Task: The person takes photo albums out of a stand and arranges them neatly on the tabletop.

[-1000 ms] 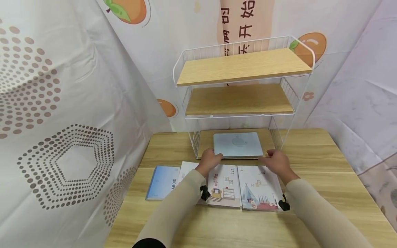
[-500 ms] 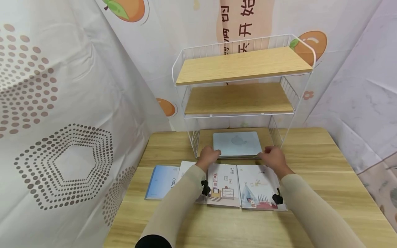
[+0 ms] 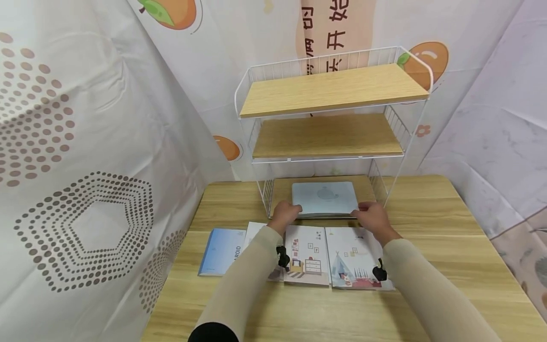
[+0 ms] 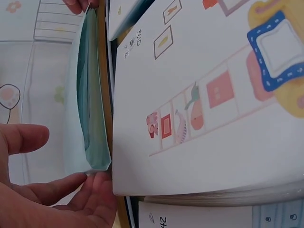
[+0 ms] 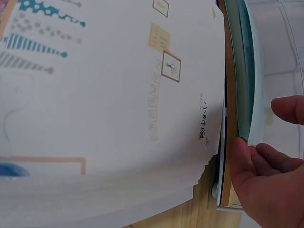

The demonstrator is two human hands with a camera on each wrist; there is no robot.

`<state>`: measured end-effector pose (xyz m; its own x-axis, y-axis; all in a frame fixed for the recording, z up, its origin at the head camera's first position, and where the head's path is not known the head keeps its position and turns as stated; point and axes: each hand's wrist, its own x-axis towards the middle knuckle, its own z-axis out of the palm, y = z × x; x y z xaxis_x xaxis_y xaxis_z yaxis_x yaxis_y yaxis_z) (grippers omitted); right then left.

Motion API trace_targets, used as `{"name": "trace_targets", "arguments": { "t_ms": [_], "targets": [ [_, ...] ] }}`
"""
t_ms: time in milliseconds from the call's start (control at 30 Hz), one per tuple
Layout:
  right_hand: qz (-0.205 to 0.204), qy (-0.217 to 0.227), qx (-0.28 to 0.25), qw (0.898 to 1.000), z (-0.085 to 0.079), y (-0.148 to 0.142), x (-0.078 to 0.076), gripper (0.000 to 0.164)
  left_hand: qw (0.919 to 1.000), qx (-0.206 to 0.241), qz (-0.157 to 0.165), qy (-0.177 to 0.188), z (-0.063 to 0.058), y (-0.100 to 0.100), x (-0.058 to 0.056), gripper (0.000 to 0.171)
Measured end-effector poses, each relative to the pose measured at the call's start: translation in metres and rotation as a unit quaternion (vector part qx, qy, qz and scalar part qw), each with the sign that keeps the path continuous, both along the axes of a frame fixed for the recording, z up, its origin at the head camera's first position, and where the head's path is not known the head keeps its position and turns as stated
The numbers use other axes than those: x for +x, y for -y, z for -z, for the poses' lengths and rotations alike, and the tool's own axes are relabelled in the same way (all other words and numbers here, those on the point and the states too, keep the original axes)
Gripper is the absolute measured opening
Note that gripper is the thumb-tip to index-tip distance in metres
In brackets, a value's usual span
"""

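Note:
A light blue notebook (image 3: 325, 198) with a small whale drawing lies flat on the bottom shelf board (image 3: 279, 190). My left hand (image 3: 285, 213) touches its left front corner; in the left wrist view the fingertips (image 4: 97, 183) meet the notebook's end while the thumb stands apart. At the right front corner, my right hand (image 3: 372, 218) touches the notebook, its thumb also raised away in the right wrist view. Just in front of the shelf, two illustrated white books (image 3: 305, 256) lie side by side, partly under my forearms.
A white wire rack with an upper wooden board (image 3: 337, 90) and a middle board (image 3: 326, 136) rises over the hands. A blue book (image 3: 220, 251) and another white book (image 3: 253, 233) lie at the left on the wooden table (image 3: 436, 228). Printed cloth (image 3: 171, 118) hangs behind.
The right hand has moved slightly left, in to the notebook's right corner. My left hand stays at the left corner. The notebook has hardly moved on the shelf.

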<state>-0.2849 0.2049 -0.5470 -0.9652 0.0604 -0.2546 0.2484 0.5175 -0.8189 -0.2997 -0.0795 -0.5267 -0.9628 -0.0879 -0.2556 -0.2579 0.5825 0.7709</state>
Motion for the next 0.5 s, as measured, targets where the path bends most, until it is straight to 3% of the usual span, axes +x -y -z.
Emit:
{"name": "trace_targets", "arguments": {
  "t_ms": [167,333,500],
  "targets": [
    [0.000,0.029,-0.014,0.999,0.0025,-0.0033,0.0003,0.063,0.9998,0.016,-0.010,0.000,-0.0014,0.0019,0.0017,0.018],
    [0.006,0.024,-0.024,0.999,0.0079,-0.0050,0.0012,0.062,0.9996,0.024,-0.016,0.005,0.0007,0.0048,0.0003,0.015],
    [0.021,0.022,-0.037,0.999,0.0086,-0.0056,0.0032,0.058,0.9991,0.036,-0.023,0.006,0.0033,0.0081,-0.0003,0.032]
  ]
}}
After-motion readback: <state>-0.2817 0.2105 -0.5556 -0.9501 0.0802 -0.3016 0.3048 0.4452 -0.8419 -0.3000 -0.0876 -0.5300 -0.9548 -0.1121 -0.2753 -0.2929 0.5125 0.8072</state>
